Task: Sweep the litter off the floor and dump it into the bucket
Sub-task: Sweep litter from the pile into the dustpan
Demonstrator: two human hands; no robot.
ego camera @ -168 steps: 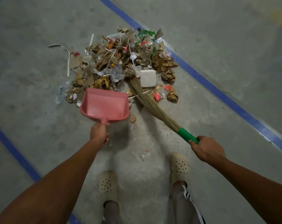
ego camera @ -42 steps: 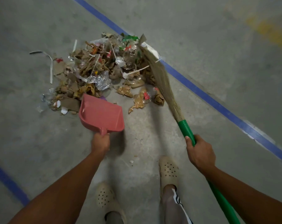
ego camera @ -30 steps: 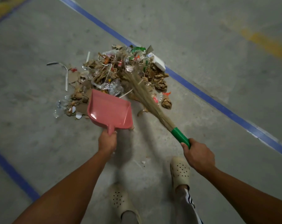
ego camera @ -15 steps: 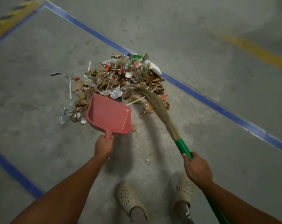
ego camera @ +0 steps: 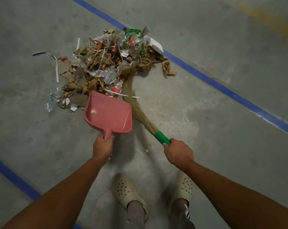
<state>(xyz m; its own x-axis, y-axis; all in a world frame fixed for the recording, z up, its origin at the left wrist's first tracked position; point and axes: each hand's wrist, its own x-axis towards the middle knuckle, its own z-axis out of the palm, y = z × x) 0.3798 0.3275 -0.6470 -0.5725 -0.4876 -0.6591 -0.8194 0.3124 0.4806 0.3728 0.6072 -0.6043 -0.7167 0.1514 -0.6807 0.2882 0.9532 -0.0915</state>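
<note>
The left forearm (ego camera: 65, 192) and right forearm (ego camera: 230, 187), both bare, reached forward and down from the lower corners of the view. The left hand (ego camera: 102, 146) was curled around the dustpan handle (ego camera: 107, 133), knuckles up, wrist in line with the forearm. The right hand (ego camera: 178, 152) gripped the broom handle (ego camera: 162, 138), its back toward the camera. The hands were held well apart, the left slightly farther forward.

Dim grey concrete floor (ego camera: 206, 104) crossed by blue painted lines (ego camera: 222, 87).

Two hands (ego camera: 102, 147) (ego camera: 178, 153), two clogs (ego camera: 126, 191) (ego camera: 183, 187), one dustpan (ego camera: 107, 115), one broom (ego camera: 161, 138), one litter pile (ego camera: 110, 63).
</note>
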